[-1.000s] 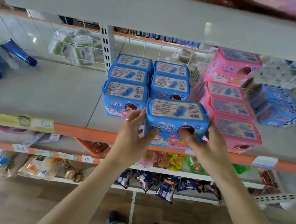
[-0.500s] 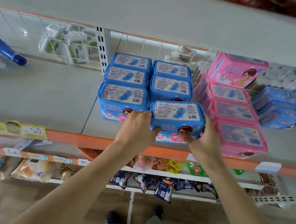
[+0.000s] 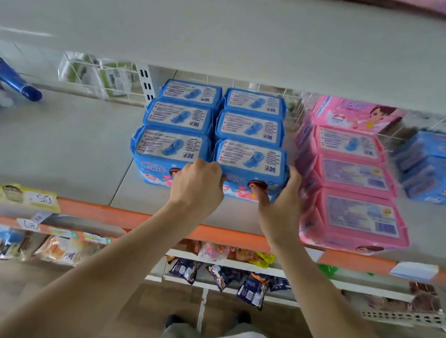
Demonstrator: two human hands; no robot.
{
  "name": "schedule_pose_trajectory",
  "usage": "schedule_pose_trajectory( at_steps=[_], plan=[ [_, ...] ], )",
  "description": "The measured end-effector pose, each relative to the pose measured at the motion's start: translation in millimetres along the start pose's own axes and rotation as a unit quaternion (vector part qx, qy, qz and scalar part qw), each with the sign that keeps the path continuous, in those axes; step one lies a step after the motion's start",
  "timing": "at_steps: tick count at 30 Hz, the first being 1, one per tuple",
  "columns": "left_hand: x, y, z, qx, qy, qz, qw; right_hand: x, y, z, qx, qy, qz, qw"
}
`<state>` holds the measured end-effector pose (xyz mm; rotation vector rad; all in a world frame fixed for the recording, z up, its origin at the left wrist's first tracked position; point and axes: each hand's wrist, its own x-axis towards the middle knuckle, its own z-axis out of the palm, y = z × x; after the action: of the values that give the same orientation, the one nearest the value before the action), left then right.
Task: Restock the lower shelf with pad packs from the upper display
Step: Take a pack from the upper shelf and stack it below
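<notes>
both forearms reached up from below to the grey shelf (image 3: 54,158); the left hand (image 3: 197,186) curled its fingers over the left end of the front right blue pad pack (image 3: 250,168). the right hand (image 3: 281,201) clasped its right end, thumb on the front face. that pack sat on the shelf, closing the right column beside the pink packs (image 3: 354,208).

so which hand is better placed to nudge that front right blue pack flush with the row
Right hand: it wraps the blue pack's outer end with free space; the left hand is wedged against the neighbouring pack.
</notes>
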<state>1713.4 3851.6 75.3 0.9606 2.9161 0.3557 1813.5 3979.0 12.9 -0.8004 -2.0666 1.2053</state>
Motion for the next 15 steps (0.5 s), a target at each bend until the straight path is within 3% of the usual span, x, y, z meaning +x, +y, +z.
schedule_pose_trajectory(
  at_steps=[2, 4, 5, 7, 9, 10, 12, 15],
  plan=[
    [-3, 0, 3, -0.008, 0.016, 0.001, 1.0, -2, 4, 1, 0.016, 0.001, 0.004, 1.0],
    [-11, -12, 6, -0.09, 0.097, -0.004, 0.991, -4, 7, -2, 0.075, -0.02, 0.023, 0.997],
    [-16, -24, 8, -0.153, 0.176, -0.014, 0.972, -4, 7, -4, 0.12, -0.036, 0.041, 0.991],
    [-26, -53, 6, -0.283, 0.334, -0.054, 0.898, 0, 3, -7, 0.183, -0.045, 0.075, 0.979],
    [-28, -85, 7, -0.349, 0.401, -0.113, 0.839, 5, 0, -5, 0.199, -0.031, 0.093, 0.975],
    [-24, -100, 12, -0.37, 0.389, -0.155, 0.829, 6, -1, -3, 0.191, -0.026, 0.096, 0.976],
    [-14, -115, 17, -0.444, 0.286, -0.22, 0.82, 9, -5, 3, 0.138, -0.033, 0.086, 0.986],
    [-1, -108, 27, -0.556, 0.163, -0.201, 0.79, 7, -17, 4, 0.131, -0.024, 0.051, 0.99]
  ],
)
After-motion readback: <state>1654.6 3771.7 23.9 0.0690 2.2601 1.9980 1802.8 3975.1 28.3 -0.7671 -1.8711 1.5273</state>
